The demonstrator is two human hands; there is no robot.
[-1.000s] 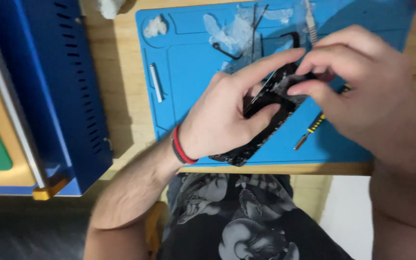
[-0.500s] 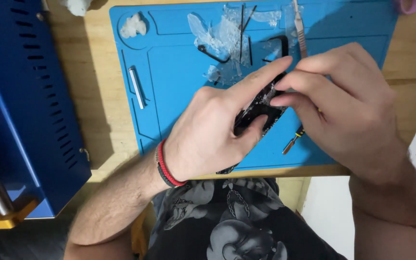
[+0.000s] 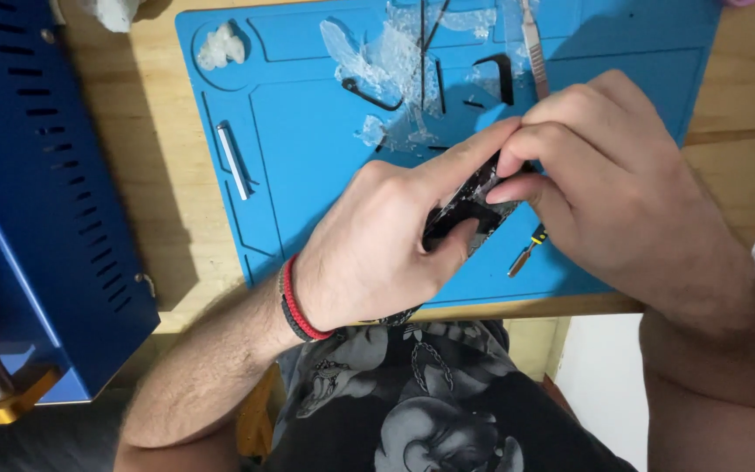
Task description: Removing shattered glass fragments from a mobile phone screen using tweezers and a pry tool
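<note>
— Over the blue mat (image 3: 308, 175), where is the dark phone (image 3: 469, 205)?
— Your left hand (image 3: 377, 253) cradles it, thumb and forefinger clamped to steady it; your right hand (image 3: 605, 192) pinches its upper edge with pressed fingertips (image 3: 504, 166). A screwdriver (image 3: 524, 253) lies beside.

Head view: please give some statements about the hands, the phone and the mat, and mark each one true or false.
1. Both hands hold the phone. True.
2. The left hand wears a red and black wristband. True.
3. The mat is green. False: it is blue.
4. A small screwdriver lies beside the right hand. True.
5. The blue box stands on the mat. False: it stands beside it, on the wooden table.
</note>
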